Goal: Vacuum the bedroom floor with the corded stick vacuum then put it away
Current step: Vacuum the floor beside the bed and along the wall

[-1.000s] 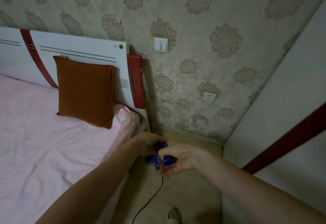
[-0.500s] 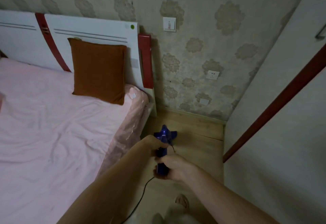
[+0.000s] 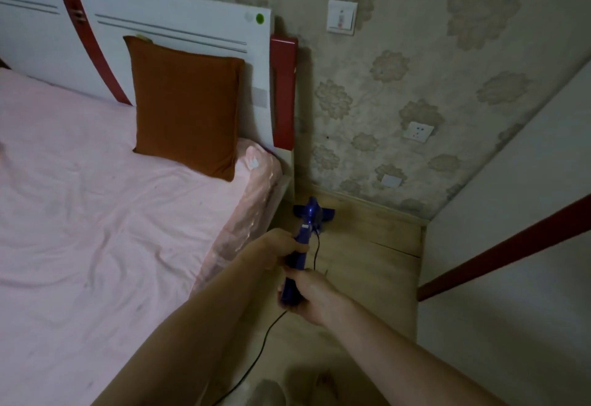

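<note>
The blue corded stick vacuum [image 3: 309, 213] stands on the wooden floor [image 3: 367, 245] in the narrow strip between bed and wardrobe. Its floor head lies close to the skirting board, next to the bed's corner. My left hand [image 3: 278, 247] grips the blue handle higher along the stick. My right hand [image 3: 308, 293] grips the handle's near end, just below the left. The black cord [image 3: 256, 364] runs from the handle down toward my feet.
A bed with a pink sheet [image 3: 96, 229] and an orange cushion [image 3: 187, 108] fills the left. A white wardrobe with a red stripe [image 3: 511, 245] closes the right. A wall socket [image 3: 418, 132] and a light switch [image 3: 342, 17] sit on the patterned wall ahead.
The vacuum has been pushed forward, so its head now reaches near the wall. Both hands stay on the handle. The view has tilted down toward the floor.
</note>
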Motion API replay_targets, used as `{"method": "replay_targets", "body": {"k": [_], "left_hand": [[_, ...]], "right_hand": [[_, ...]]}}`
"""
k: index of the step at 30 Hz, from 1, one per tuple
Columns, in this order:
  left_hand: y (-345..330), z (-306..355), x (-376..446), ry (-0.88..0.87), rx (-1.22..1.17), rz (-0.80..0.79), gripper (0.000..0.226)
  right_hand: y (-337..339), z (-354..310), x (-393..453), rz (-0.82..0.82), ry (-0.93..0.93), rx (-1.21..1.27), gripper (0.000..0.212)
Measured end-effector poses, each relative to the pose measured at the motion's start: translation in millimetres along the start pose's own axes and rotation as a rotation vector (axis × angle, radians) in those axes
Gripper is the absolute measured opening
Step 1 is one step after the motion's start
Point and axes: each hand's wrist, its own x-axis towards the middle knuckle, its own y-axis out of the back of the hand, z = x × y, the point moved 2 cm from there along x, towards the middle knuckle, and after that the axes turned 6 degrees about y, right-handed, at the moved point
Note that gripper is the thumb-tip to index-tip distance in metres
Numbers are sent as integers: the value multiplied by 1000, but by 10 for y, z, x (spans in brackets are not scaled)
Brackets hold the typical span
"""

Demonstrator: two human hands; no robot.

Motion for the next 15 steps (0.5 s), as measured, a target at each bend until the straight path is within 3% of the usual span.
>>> {"method": "replay_targets", "body": {"k": [4, 7, 15], "left_hand": [[75, 192, 273, -37, 36, -17, 38], [125, 323, 400, -79, 71, -39, 37], [703, 470, 607, -100, -31, -269, 22]], "right_hand": [[-95, -101, 284, 135, 70, -126, 5], [-165, -194, 499, 235, 111, -210, 16], [-686, -353, 789, 286, 231, -30, 11]]}}
